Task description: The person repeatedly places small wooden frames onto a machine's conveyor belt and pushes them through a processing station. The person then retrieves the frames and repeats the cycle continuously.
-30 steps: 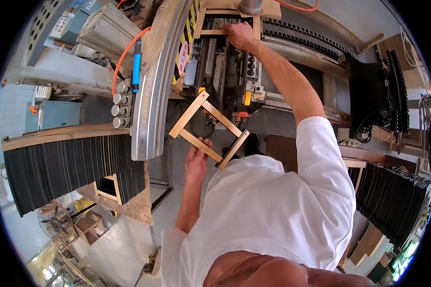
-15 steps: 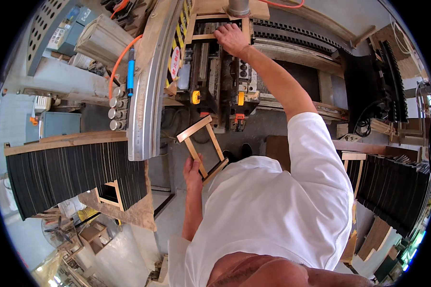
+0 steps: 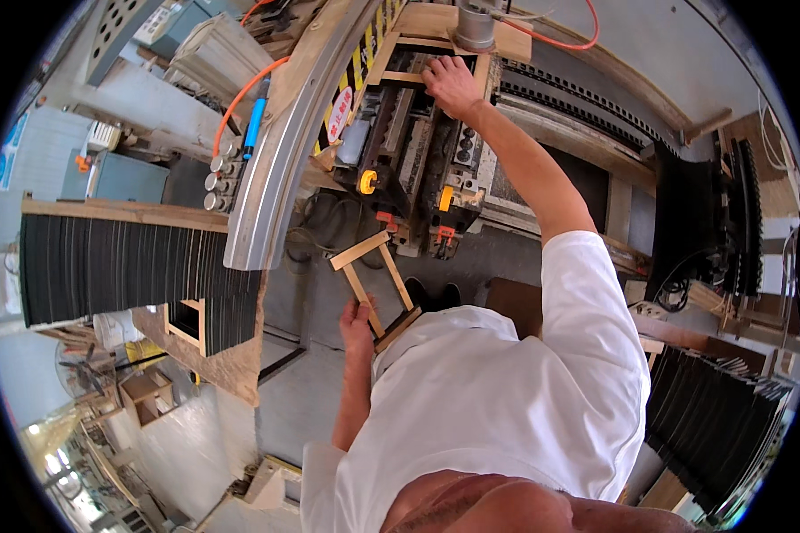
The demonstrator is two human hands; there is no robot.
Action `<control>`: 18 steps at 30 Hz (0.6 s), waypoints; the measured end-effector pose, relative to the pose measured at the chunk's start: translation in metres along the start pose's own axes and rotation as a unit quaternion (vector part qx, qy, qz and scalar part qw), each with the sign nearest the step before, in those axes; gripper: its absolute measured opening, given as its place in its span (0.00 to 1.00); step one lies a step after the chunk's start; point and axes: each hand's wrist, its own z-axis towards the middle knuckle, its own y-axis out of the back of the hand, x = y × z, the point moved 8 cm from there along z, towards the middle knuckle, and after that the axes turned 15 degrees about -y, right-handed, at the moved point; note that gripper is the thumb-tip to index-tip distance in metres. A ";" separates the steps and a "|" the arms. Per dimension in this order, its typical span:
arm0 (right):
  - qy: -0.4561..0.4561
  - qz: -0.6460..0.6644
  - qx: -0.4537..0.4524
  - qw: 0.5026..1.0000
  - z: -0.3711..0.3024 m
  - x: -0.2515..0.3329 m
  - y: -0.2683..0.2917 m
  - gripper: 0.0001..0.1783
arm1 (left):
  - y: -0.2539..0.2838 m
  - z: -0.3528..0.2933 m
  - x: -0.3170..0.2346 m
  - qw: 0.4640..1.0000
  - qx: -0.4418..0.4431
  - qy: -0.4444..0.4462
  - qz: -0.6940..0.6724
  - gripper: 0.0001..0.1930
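My left hand (image 3: 356, 323) is closed round the side of a small pale wooden frame (image 3: 360, 251), which it holds tilted low in front of my body. My right hand (image 3: 453, 87) reaches forward to a second wooden frame (image 3: 404, 77) lying on the machine bed (image 3: 415, 147). Its bent fingers are at this frame's near bar and inner corner; the fingertips are partly hidden. Close beyond the right hand stands a grey metal cylinder (image 3: 476, 29) over the frame. Two yellow knobs, one of them a yellow knob (image 3: 368, 182), sit on the machine's near end.
Left of the machine runs a long metal rail (image 3: 280, 169), with a blue tool (image 3: 257, 117) and an orange hose beside it. Rows of stacked dark frames (image 3: 124, 271) stand at left, and more dark frames (image 3: 711, 417) at right. Black toothed tracks (image 3: 578, 102) lie beyond my right arm.
My view has swung a little, shifting the machine slightly right and down. My left hand keeps its hold on the frame, and my right hand stays at the frame on the machine.
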 end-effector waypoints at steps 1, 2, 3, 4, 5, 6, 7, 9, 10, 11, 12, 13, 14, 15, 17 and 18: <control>0.002 -0.007 0.000 1.000 -0.001 -0.002 -0.001 0.18 | 0.001 -0.002 -0.001 1.000 -0.009 0.008 0.006 0.16; 0.003 -0.011 -0.001 1.000 -0.001 -0.002 -0.002 0.19 | 0.002 -0.003 -0.004 1.000 -0.020 0.015 0.012 0.16; 0.004 -0.016 -0.002 1.000 -0.001 -0.003 -0.003 0.19 | 0.003 -0.003 -0.004 1.000 -0.024 0.002 0.011 0.14; 0.009 -0.009 -0.014 1.000 0.000 -0.002 -0.002 0.16 | 0.004 -0.002 -0.003 1.000 -0.027 -0.011 0.010 0.13; 0.008 -0.008 -0.011 1.000 0.001 -0.003 -0.002 0.16 | 0.005 -0.002 -0.004 0.999 -0.029 -0.024 0.010 0.12; 0.007 -0.007 -0.009 1.000 0.001 -0.003 -0.003 0.16 | 0.007 -0.002 -0.003 0.999 -0.032 -0.021 0.014 0.12; 0.006 -0.006 -0.006 1.000 0.002 -0.002 -0.003 0.16 | 0.009 -0.001 -0.002 0.999 -0.034 -0.018 0.018 0.12; 0.008 0.006 0.005 1.000 0.003 0.001 -0.001 0.16 | 0.012 -0.001 -0.001 0.999 -0.048 -0.016 0.007 0.11; 0.011 0.013 -0.005 1.000 0.002 0.002 0.002 0.16 | 0.014 -0.001 0.000 0.998 -0.059 -0.017 -0.008 0.11; 0.015 0.018 -0.016 1.000 0.004 0.002 0.005 0.16 | 0.016 -0.001 0.001 0.997 -0.071 -0.020 -0.024 0.11; 0.015 0.017 -0.015 1.000 0.003 0.001 0.005 0.16 | 0.019 0.000 0.001 0.997 -0.070 -0.026 -0.023 0.12; 0.013 0.019 -0.014 1.000 0.004 0.000 0.005 0.16 | 0.025 0.000 0.001 0.997 -0.069 -0.032 -0.023 0.12; 0.010 0.018 -0.011 1.000 0.002 -0.002 0.004 0.17 | 0.027 0.000 -0.002 0.997 -0.068 -0.035 -0.023 0.13; 0.008 0.018 -0.008 1.000 0.002 -0.003 0.004 0.17 | 0.031 -0.002 -0.007 0.996 -0.075 -0.043 -0.019 0.13; -0.005 0.017 -0.004 1.000 0.002 -0.005 0.005 0.19 | 0.043 -0.007 -0.018 0.994 -0.091 -0.056 -0.008 0.13; -0.007 0.018 -0.001 1.000 0.003 -0.001 0.006 0.19 | 0.053 -0.010 -0.019 0.994 -0.100 -0.052 -0.015 0.13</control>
